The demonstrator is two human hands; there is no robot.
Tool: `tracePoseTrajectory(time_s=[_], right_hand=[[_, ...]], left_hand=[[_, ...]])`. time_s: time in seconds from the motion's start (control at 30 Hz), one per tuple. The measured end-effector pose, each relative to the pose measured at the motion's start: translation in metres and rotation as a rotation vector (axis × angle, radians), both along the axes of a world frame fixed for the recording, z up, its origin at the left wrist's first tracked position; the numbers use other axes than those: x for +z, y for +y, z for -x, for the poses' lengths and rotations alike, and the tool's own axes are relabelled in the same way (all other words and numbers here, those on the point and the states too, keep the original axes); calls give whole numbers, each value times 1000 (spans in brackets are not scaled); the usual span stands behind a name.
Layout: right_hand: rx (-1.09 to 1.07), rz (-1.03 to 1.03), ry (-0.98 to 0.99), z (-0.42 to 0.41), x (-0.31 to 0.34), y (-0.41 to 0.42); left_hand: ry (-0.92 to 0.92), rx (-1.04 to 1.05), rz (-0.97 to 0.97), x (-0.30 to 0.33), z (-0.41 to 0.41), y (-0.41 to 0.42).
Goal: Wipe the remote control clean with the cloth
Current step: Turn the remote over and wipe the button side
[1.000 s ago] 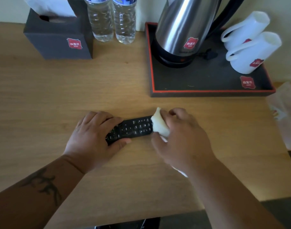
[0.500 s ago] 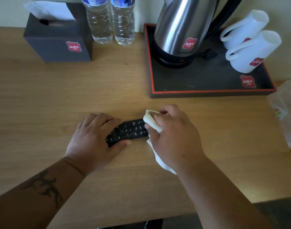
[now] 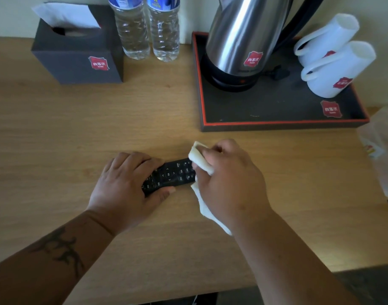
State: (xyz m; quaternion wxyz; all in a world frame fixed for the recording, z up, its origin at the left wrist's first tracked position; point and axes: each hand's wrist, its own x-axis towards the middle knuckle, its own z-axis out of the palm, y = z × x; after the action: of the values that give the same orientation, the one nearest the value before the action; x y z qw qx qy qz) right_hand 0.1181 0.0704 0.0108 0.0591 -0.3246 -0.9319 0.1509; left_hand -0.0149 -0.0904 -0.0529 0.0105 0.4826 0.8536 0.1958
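Note:
A black remote control lies flat on the wooden table, its buttons facing up. My left hand pins its left end, fingers over the top and thumb along the near edge. My right hand grips a folded white cloth and presses it on the remote's right part, which is hidden beneath cloth and hand. A tail of the cloth hangs out under my right wrist.
At the back stand a dark tissue box and two water bottles. A black tray with a red rim holds a steel kettle and two white cups. A plastic bag lies at the right edge.
My right hand slid the cloth leftward along the remote, covering more of its right part. My left hand stayed in place on the remote.

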Motion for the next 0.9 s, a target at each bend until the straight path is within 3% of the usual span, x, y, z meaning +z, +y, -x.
tracePoseTrajectory(time_s=[0.33, 0.53, 0.73, 0.9], right_hand=[[75, 115, -198, -44, 12, -11], [-54, -16, 12, -11, 4, 12], [16, -93, 5, 15, -17, -28], [220, -63, 41, 23, -17, -50]], left_hand=[[-14, -7, 22, 3, 1, 0], [-21, -7, 11, 1, 1, 0], [-29, -1, 15, 0, 1, 0], [-80, 0, -43, -4, 1, 1]])
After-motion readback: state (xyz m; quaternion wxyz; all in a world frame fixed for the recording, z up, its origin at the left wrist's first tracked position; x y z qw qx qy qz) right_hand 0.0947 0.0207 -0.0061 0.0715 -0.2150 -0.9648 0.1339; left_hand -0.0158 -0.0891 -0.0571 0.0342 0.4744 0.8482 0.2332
